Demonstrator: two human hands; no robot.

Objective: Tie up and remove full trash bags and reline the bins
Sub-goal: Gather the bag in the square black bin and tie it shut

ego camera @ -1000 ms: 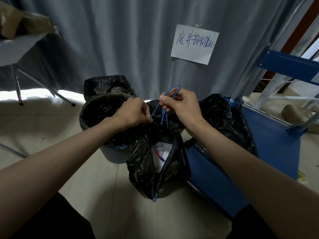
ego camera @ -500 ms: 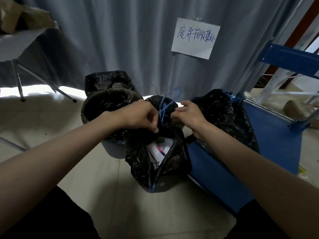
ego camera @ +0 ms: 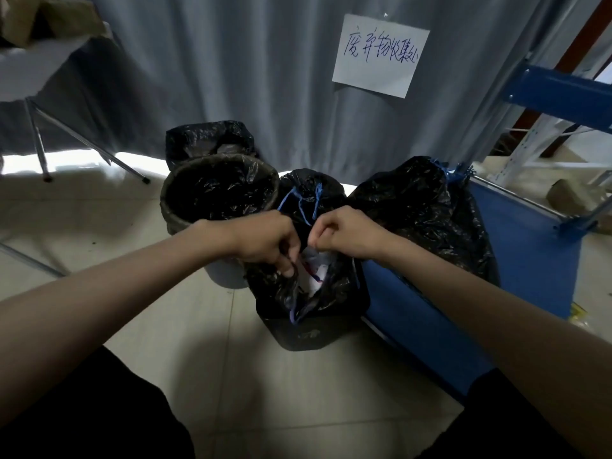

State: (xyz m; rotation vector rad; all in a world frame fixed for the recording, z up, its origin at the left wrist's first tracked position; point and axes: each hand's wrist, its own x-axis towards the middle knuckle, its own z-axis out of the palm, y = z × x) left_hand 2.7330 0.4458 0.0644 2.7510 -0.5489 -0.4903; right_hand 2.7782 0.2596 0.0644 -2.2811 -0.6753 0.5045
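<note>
A black trash bag [ego camera: 334,286] with white and coloured waste inside sits in a small dark bin [ego camera: 308,336] on the floor in front of me. My left hand [ego camera: 265,241] pinches the bag's rim on its left side. On the right side, my right hand [ego camera: 344,231] is closed on the rim too. Blue drawstrings [ego camera: 303,202] lie loose over the bag's far edge, behind my hands. To the left stands a round bin [ego camera: 215,197] lined with a black bag.
A tied full black bag [ego camera: 427,213] leans on a blue cart [ego camera: 516,253] at right. Another black-lined bin [ego camera: 208,137] stands at the back by the grey curtain with a paper sign [ego camera: 381,54]. A folding table's legs [ego camera: 39,147] stand at left, blue shelving [ego camera: 559,97] at right.
My hands have come down from holding the blue drawstrings up high to gripping the bag's rim low at the opening. The drawstrings now lie slack on the bag.
</note>
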